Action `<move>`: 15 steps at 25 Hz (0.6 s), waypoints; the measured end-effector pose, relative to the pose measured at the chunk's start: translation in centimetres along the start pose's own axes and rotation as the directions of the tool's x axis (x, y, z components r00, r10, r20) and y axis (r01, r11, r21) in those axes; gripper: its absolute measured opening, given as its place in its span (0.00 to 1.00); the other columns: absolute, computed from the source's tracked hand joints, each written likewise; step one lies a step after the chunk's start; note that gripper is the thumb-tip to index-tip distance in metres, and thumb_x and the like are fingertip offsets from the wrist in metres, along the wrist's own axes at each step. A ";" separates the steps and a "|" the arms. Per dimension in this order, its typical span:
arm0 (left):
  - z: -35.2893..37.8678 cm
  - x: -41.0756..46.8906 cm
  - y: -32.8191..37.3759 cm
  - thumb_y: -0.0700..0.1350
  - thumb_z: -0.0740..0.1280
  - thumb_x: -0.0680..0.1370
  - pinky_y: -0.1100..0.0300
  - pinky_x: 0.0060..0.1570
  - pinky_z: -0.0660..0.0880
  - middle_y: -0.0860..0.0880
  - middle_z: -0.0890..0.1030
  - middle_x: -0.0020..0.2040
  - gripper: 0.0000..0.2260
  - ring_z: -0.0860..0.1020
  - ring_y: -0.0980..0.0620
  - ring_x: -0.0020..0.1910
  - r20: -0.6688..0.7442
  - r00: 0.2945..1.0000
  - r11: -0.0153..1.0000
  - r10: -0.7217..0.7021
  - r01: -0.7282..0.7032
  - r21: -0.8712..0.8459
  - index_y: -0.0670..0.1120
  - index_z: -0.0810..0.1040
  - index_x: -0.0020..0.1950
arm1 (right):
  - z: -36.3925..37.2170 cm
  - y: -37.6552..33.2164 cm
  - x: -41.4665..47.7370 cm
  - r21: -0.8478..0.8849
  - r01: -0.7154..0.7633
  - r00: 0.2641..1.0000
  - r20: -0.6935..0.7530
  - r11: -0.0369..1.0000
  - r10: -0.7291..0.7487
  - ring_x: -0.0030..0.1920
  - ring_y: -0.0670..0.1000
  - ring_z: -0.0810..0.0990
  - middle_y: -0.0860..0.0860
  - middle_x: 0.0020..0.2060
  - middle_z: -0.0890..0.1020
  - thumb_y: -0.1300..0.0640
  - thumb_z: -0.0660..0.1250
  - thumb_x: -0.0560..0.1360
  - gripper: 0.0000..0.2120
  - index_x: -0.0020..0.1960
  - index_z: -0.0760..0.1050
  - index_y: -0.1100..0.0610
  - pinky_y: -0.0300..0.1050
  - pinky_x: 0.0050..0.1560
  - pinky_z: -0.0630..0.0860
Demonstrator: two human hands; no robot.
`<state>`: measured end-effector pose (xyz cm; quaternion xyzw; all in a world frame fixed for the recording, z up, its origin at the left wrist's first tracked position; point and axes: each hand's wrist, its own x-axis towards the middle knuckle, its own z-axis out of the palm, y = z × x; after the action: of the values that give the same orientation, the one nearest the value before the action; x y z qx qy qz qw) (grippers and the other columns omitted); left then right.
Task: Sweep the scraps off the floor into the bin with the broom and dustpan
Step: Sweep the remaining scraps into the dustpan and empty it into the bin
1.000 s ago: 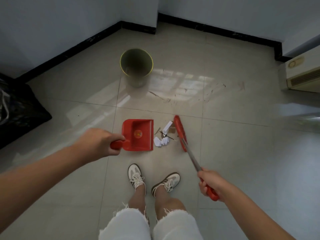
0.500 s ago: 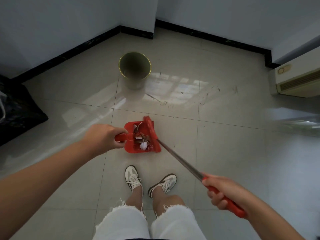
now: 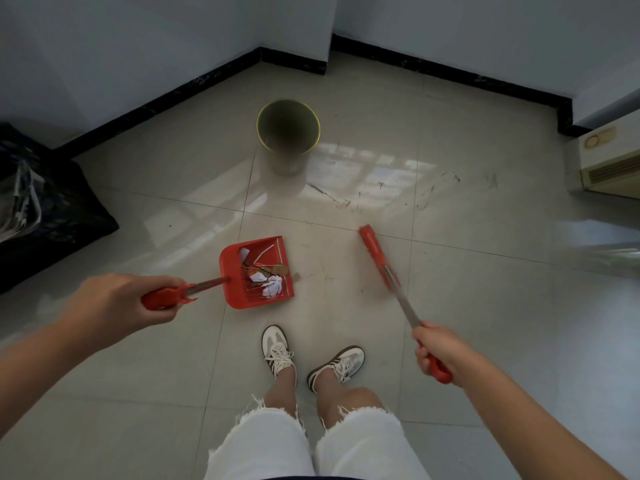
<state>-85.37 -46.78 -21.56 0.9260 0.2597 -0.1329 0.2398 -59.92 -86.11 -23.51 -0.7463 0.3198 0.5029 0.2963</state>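
A person's left hand [image 3: 114, 308] is wrapped around the handle of a red dustpan [image 3: 258, 273], keeping it low so the paper scraps [image 3: 268, 277] piled inside do not slide out. A small brown piece [image 3: 296, 276] sits at the pan's open right edge, possibly on the tile. The right hand [image 3: 436, 348] grips the red broom [image 3: 375, 254], held well clear to the right, its work apparently done. The empty green bin [image 3: 288, 128] waits farther off, near the wall.
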 end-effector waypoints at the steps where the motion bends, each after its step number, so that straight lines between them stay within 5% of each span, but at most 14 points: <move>1: 0.2 0.0 -0.3 0.62 0.68 0.65 0.59 0.26 0.74 0.63 0.80 0.30 0.14 0.78 0.59 0.28 0.014 1.000 1.000 0.018 -0.018 0.016 0.67 0.81 0.49 | 1.5 0.2 0.8 0.036 -0.034 0.999 0.033 0.999 0.033 0.14 0.44 0.61 0.52 0.23 0.64 0.65 0.54 0.77 0.09 0.40 0.64 0.55 0.29 0.16 0.59; 4: 1.2 1.2 1.0 0.61 0.63 0.64 0.65 0.23 0.68 0.60 0.80 0.28 0.15 0.76 0.56 0.24 0.007 0.996 0.996 0.086 -0.086 0.011 0.62 0.84 0.46 | 6.3 -0.3 0.9 0.136 -0.143 0.978 0.169 0.980 0.119 0.13 0.43 0.61 0.51 0.24 0.64 0.66 0.55 0.75 0.10 0.37 0.62 0.57 0.29 0.15 0.60; 10: 4.6 3.5 4.0 0.58 0.62 0.65 0.69 0.25 0.57 0.55 0.79 0.26 0.14 0.75 0.52 0.23 -0.030 0.979 0.979 0.203 -0.202 0.043 0.59 0.85 0.44 | 12.8 -1.4 -3.4 -0.003 -0.107 0.943 0.316 0.994 0.102 0.16 0.42 0.64 0.50 0.27 0.66 0.65 0.55 0.75 0.07 0.43 0.66 0.54 0.30 0.17 0.61; 15: 3.8 4.0 3.7 0.52 0.73 0.66 0.70 0.24 0.57 0.57 0.76 0.25 0.09 0.69 0.56 0.23 -0.060 0.983 0.984 0.176 -0.173 0.047 0.59 0.85 0.45 | 7.6 -2.0 -7.5 0.027 -0.109 0.884 0.459 0.994 0.085 0.16 0.40 0.61 0.49 0.27 0.63 0.64 0.56 0.76 0.08 0.43 0.66 0.53 0.28 0.14 0.57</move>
<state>-80.52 -49.81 -24.86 0.9538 0.1821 -0.0871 0.2227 -64.82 -77.68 -18.63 -0.5822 0.2912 0.6699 0.3570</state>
